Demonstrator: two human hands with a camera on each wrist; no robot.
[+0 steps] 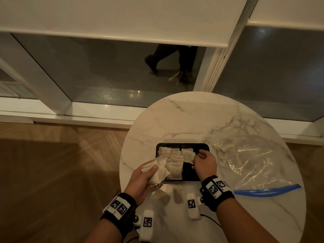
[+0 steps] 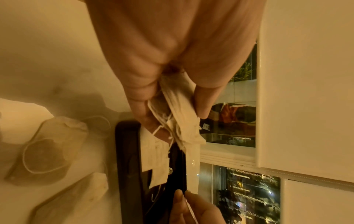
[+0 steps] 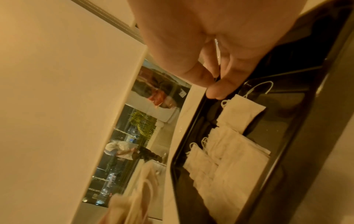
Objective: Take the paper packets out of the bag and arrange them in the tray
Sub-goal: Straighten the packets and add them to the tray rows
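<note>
Marble-topped round counter (image 1: 192,120) carrying a black tray (image 1: 191,174) with paper packets (image 1: 172,162) laid in overlapping rows. Left hand (image 1: 140,179), at the tray's near-left corner, grips a fanned bunch of packets (image 1: 157,172). Right hand (image 1: 204,163), over the tray's right part, pinches one packet (image 1: 188,156) between curled fingers. Clear plastic bag (image 1: 250,163) with a blue zip strip lies right of the tray, a few packets visible inside.
</note>
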